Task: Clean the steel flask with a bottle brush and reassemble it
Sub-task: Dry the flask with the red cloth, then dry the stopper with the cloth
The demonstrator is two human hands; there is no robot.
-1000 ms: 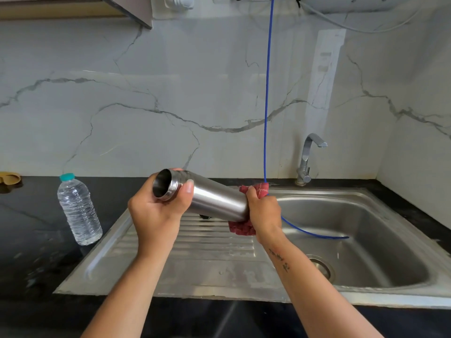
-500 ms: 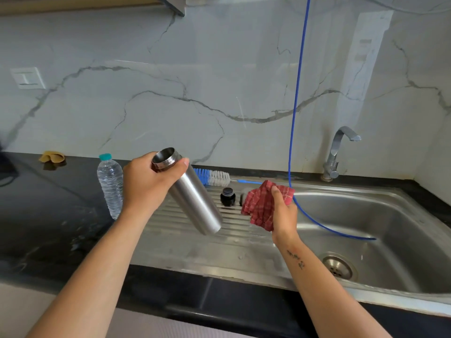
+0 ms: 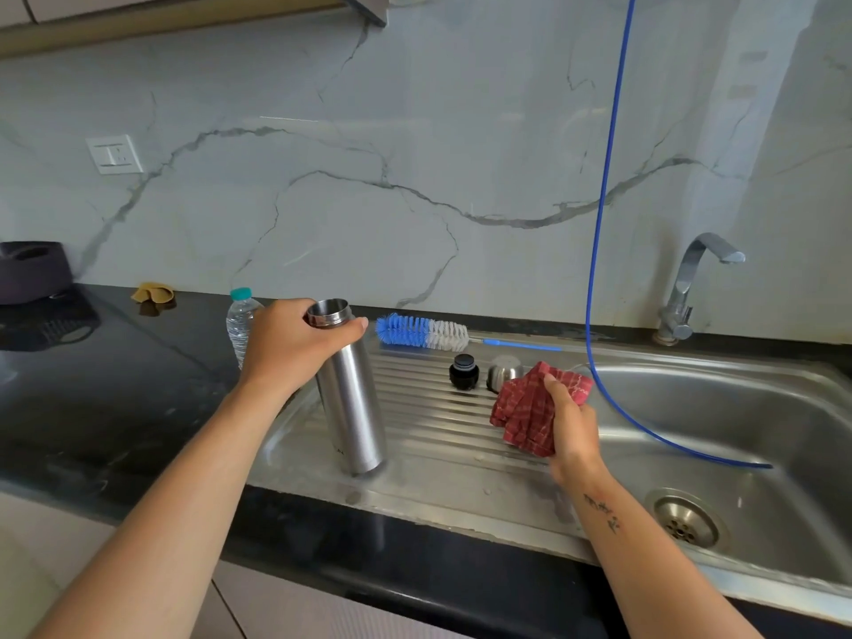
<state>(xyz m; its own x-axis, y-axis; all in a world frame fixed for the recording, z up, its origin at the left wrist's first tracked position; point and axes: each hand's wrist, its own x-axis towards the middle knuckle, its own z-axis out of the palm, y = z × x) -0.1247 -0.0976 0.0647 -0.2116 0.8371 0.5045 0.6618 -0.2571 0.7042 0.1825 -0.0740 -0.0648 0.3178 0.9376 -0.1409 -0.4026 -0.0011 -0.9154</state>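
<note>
Flask (image 3: 352, 398) stands open-mouthed on drainboard (image 3: 442, 472), left hand (image 3: 288, 345) gripping.

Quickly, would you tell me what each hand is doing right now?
Left hand: closed around the top of the steel flask, which stands on the drainboard.
Right hand: closed on the red cloth.

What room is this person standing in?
Most likely a home kitchen. There is a steel sink with a ribbed draining board, a tap on the marble-look wall, and a black countertop beside it.
</note>
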